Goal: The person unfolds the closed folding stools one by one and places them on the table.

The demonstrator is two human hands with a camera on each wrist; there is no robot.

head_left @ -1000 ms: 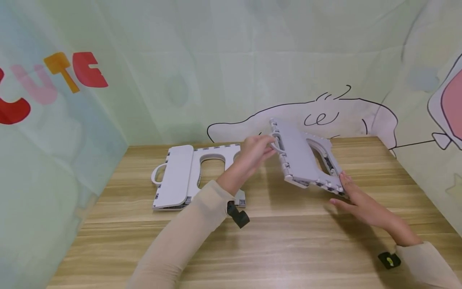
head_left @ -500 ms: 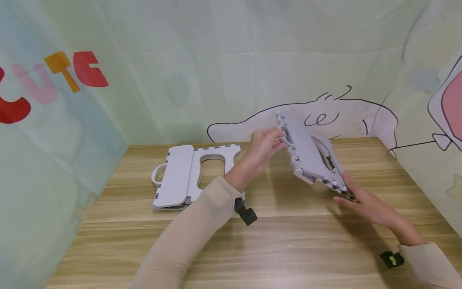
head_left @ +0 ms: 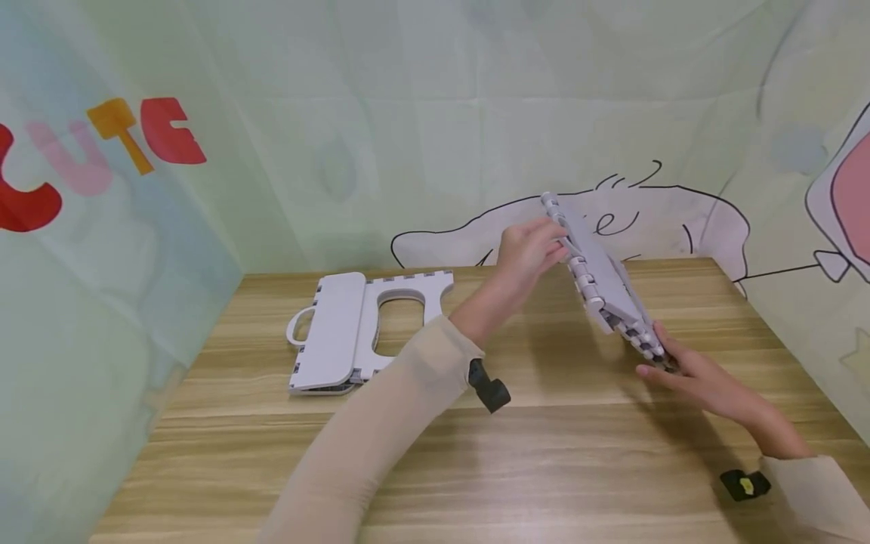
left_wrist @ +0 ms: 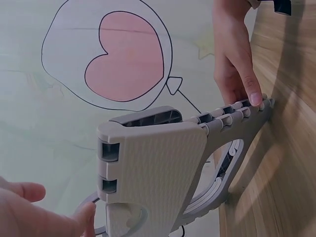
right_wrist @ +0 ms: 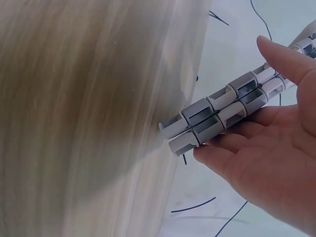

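Note:
A pale grey folding step stool (head_left: 601,264), folded flat, stands tilted steeply over the right part of the table. My left hand (head_left: 526,253) pinches the thin carry handle (left_wrist: 100,230) on its raised end. At the lower end my right hand (head_left: 707,385) holds the hinged side edge. In the right wrist view the thumb lies on one side of the stool's hinge row (right_wrist: 219,108) and the fingers on the other. A second folded stool (head_left: 333,325) lies flat on the left, its loop handle pointing left; my left forearm covers part of it.
The wood-grain table (head_left: 544,468) runs back to a printed cloth backdrop (head_left: 435,151). Dark wrist mounts (head_left: 489,389) sit at both cuffs.
The stool's handle end has risen and swung right, so its flat face is now seen nearly edge-on. My left hand moved up and right with it; the right hand shifted slightly right.

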